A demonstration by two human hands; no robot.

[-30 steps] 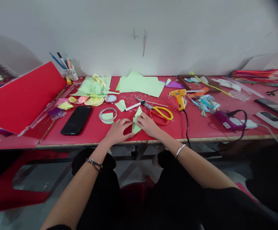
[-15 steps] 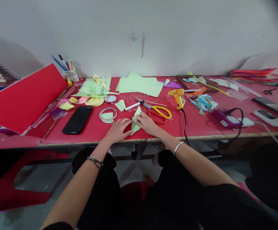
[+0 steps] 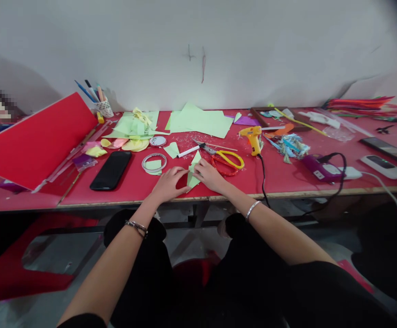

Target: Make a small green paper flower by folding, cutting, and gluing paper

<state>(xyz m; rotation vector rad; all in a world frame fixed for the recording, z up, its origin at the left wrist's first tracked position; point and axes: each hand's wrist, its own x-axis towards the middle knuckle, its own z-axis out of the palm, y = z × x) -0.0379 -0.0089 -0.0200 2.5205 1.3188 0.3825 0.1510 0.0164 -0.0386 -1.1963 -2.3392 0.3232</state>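
A small piece of pale green paper (image 3: pixel 194 172), thin and matte, folded to a long pointed shape, lies flat near the front edge of the red table (image 3: pixel 283 180). The left hand (image 3: pixel 167 184) and right hand (image 3: pixel 211 176) flank it; their fingers are stretched out rather than closed, tips pressing on the paper's edges (nothing is clasped). Just behind the right hand lie yellow-handled scissors (image 3: pixel 231 159) with metal blades, and a white marker (image 3: pixel 189 151). A clear tape ring (image 3: pixel 153 162) and a glossy black phone (image 3: pixel 111 170) sit to the left, with a yellow glue gun (image 3: pixel 253 136) and its black cord to the right. Loose green sheets (image 3: pixel 201 121) lie by the wall.
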